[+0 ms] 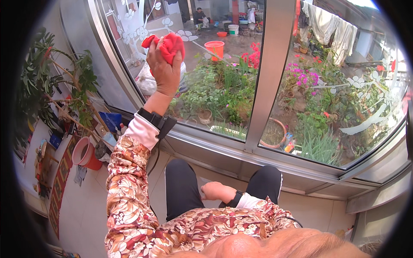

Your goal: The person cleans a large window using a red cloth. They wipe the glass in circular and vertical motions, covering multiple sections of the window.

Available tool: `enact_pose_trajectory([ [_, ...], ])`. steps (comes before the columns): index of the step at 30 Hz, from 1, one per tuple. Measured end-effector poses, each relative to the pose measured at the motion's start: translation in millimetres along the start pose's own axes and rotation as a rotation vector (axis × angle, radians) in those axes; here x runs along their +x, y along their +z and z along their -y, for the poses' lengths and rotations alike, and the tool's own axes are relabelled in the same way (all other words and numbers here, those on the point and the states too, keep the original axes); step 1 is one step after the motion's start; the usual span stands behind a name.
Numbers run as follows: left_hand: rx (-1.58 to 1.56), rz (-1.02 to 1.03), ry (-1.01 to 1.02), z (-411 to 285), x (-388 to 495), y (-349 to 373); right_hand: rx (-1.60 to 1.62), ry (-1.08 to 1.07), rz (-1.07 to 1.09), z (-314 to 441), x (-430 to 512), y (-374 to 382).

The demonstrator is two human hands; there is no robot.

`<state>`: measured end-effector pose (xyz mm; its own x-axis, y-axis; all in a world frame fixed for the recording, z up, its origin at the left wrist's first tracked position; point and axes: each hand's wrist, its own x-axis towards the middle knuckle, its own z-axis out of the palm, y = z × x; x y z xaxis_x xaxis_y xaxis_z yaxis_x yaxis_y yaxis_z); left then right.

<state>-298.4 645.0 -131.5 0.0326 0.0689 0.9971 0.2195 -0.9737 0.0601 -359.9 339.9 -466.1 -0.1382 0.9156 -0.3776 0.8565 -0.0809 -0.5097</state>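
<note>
Up at the left window pane (pixel 222 96), my left hand (pixel 164 72) grips a bunched red cloth (pixel 172 46) against the glass. Its fingers spread over the cloth and the thumb lies along the right side. White flower decals (pixel 142 34) decorate the glass beside it. My right hand (pixel 217 191) is low between my knees, near my left thigh (pixel 182 187), with its fingers curled inward. What those fingers hold, if anything, is hidden.
A metal window frame (pixel 267 71) divides the panes. At left stand a leafy plant (pixel 80 77), a pink bucket (pixel 84 151) and bottles (pixel 109 137). Outside are garden plants (pixel 206 84), an orange bucket (pixel 214 50), hanging laundry (pixel 329 29) and a seated person (pixel 200 17).
</note>
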Motion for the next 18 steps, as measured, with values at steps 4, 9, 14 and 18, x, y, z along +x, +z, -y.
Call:
enact_pose_trajectory([
  [4, -0.087, 0.131, 0.172, -118, -26, -1, -0.009, 0.013, 0.001, 0, 1, 7],
  [9, -0.131, 0.248, 0.379, -172, -44, -1, -0.028, 0.019, 0.012, -2, -4, 3],
  [14, -0.121, 0.289, 0.524, -142, -55, -1, -0.044, -0.002, 0.0, 1, -9, -2],
  [18, -0.078, 0.232, 0.414, -104, -64, -5, -0.035, -0.01, 0.032, 4, -10, -7],
])
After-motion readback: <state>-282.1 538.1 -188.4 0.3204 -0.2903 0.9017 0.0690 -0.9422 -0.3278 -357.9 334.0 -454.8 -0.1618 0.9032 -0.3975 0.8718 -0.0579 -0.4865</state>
